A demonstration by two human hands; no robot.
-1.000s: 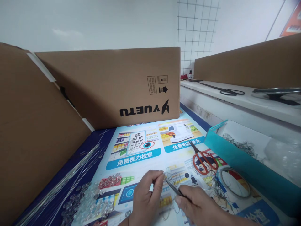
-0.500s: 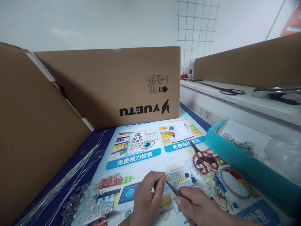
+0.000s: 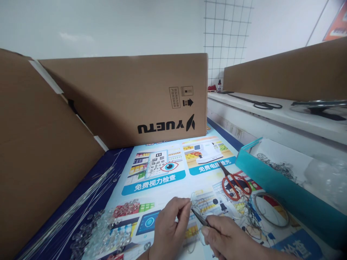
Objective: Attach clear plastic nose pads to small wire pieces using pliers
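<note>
My left hand (image 3: 171,224) is closed in a pinch on a thin bent wire (image 3: 200,204), whose loops spread out past the fingertips. My right hand (image 3: 229,234) grips a pair of pliers (image 3: 200,217) with dark, narrow jaws. The tips of the pliers point up and left, close beside the left fingertips at the wire. Whether the jaws touch the wire I cannot tell. More thin wire hangs below, between the two hands. Clear glass-like beads (image 3: 108,231) lie in a loose pile left of my left hand.
Red-handled scissors (image 3: 236,186), a wire coil (image 3: 271,210) and tangled wire pieces lie right of my hands. A teal box (image 3: 287,196) holds wire bits and clear plastic. Long straight wires (image 3: 78,206) lie at left. Cardboard (image 3: 121,97) stands behind; black scissors (image 3: 267,105) rest on a ledge.
</note>
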